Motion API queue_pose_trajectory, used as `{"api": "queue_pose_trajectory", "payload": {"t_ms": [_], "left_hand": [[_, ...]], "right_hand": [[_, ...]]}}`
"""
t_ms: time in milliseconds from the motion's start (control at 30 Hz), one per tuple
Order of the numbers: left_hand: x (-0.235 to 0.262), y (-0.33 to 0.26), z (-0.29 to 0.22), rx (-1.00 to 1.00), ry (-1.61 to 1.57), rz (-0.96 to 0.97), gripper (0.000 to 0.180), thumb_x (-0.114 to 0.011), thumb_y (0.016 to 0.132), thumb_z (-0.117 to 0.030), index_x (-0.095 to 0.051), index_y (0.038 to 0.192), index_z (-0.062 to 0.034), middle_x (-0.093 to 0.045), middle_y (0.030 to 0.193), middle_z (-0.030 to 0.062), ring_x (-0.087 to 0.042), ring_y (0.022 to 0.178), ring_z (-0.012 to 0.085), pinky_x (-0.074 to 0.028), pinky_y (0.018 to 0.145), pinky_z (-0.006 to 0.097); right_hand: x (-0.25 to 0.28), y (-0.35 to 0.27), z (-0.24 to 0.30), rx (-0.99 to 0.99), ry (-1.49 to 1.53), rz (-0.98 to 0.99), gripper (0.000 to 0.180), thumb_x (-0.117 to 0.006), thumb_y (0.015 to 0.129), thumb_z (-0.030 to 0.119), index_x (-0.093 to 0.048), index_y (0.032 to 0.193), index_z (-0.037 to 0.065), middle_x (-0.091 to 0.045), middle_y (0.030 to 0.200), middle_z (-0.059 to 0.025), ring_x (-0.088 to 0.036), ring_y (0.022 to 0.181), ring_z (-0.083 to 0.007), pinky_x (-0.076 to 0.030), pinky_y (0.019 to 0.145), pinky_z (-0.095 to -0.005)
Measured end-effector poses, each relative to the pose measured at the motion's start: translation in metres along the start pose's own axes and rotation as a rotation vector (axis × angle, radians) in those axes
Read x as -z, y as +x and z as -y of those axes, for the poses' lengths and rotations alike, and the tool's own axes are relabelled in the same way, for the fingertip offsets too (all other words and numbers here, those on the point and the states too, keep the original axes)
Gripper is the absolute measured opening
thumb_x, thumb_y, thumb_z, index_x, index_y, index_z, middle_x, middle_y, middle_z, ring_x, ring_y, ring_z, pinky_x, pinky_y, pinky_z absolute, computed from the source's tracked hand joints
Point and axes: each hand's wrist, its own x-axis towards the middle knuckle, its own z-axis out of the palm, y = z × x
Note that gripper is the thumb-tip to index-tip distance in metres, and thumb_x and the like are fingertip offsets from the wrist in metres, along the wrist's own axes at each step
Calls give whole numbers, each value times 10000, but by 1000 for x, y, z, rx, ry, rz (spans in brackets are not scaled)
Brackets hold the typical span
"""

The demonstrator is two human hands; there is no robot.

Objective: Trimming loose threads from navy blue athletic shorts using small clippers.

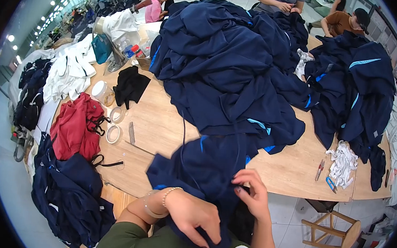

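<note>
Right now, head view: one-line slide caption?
Both hands, left hand and right hand, grip a navy garment at a wooden table.

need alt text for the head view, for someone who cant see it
Two bare hands, the left hand and right hand, hold a navy garment at the near edge of a wooden table. A big heap of navy clothes covers the table, with red cloth and tape rolls at left.

We hold a dark blue garment with a bright blue stripe. It is all bunched up, hanging off the wooden table's near edge.
</note>
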Motion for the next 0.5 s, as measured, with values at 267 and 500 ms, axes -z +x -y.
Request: {"api": "queue_pose_trajectory", "payload": {"t_ms": [267,500], "left_hand": [[17,-21,-31,-218,73,-158,246,-573,902,-78,-459,710,24,-416,698,149,-485,637,365,-390,553,412],[16,-77,-78,-504,37,-251,209,-622,874,-139,-618,717,-1,-530,663,120,-547,518,266,-344,439,324]], "right_hand": [[-3,5,-26,171,-318,326,193,-666,766,40,-633,955,59,-597,1023,-94,-551,1030,-291,-399,945,-424],[27,18,-113,49,-877,-23,230,-665,790,57,-639,1018,65,-587,1142,-94,-523,1169,-300,-373,1016,-434]]}}
